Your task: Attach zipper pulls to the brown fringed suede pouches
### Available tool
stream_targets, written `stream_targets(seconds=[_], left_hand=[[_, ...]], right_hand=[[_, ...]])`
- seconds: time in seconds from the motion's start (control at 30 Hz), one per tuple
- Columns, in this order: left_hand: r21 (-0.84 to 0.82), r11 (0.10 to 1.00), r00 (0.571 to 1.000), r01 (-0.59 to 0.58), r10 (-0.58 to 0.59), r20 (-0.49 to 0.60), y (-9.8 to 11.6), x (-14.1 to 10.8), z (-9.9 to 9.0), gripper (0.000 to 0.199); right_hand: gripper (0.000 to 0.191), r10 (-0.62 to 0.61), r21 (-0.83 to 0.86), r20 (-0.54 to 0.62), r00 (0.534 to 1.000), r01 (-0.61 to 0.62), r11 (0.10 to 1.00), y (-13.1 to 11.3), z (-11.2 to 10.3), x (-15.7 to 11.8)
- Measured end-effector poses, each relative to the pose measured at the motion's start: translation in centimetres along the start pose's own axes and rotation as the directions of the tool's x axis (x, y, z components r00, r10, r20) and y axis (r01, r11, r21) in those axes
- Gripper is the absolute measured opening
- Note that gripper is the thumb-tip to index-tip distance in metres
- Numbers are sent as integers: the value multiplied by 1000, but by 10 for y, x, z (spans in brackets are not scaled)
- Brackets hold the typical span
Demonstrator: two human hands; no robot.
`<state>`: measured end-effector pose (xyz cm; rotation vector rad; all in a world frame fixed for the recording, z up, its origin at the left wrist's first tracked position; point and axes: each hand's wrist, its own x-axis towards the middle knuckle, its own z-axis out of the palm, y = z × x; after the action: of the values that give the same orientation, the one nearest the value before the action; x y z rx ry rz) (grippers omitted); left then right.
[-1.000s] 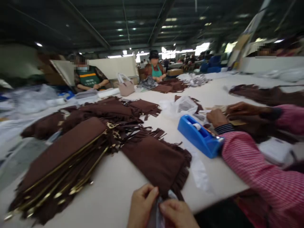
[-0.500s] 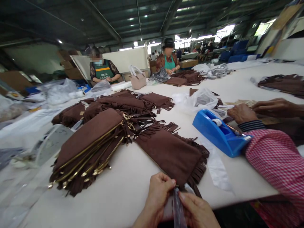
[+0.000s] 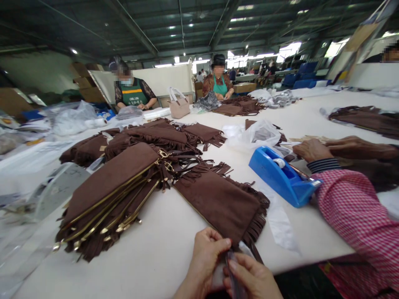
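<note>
A brown fringed bag (image 3: 218,195) with a gold zipper edge lies flat in front of me. My left hand (image 3: 205,259) is closed in a pinch at its near corner, thumb against forefinger. From that corner a narrow, dark-looking strip of clear plastic (image 3: 234,276) hangs toward me. My right hand (image 3: 252,276) grips this strip between thumb and fingers, just beside the left fingertips. What exactly sits under the left fingertips is hidden. To the left rests a stack of similar brown bags (image 3: 109,187), with gold zippers and chain clasps.
A blue tape dispenser (image 3: 280,176) stands right of the bag. Beside it reaches a co-worker's checked sleeve (image 3: 355,211). More brown bags (image 3: 149,135) and a crumpled plastic bag (image 3: 258,135) lie farther back. Two people in green aprons sit across the white table (image 3: 168,249).
My right hand has shifted slightly up along the plastic strip, closer to my left fingertips. The view has moved a little to the right. My left hand keeps its pinch.
</note>
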<state>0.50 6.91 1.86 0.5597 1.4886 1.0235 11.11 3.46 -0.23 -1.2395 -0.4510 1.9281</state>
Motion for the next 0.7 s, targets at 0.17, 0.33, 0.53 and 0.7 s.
stream_targets(seconds=[0.17,0.33,0.53,0.7], left_hand=[[-47,998,998,49,-47,31,1,2,0,24],[-53,995,995,84,-81,61,7,-1,0,30],[-48,997,996,62,-59,65,5,0,-1,33],[-42,997,997,58,-56,52,2,1,-2,30]], right_hand=[[41,5,-36,-14,1000,-6,999,4,0,1],[46,10,61,-89,996,-5,998,4,6,2],[45,1,158,-124,992,18,987,1,12,2],[42,35,158,-105,994,-18,987,1,8,-3]])
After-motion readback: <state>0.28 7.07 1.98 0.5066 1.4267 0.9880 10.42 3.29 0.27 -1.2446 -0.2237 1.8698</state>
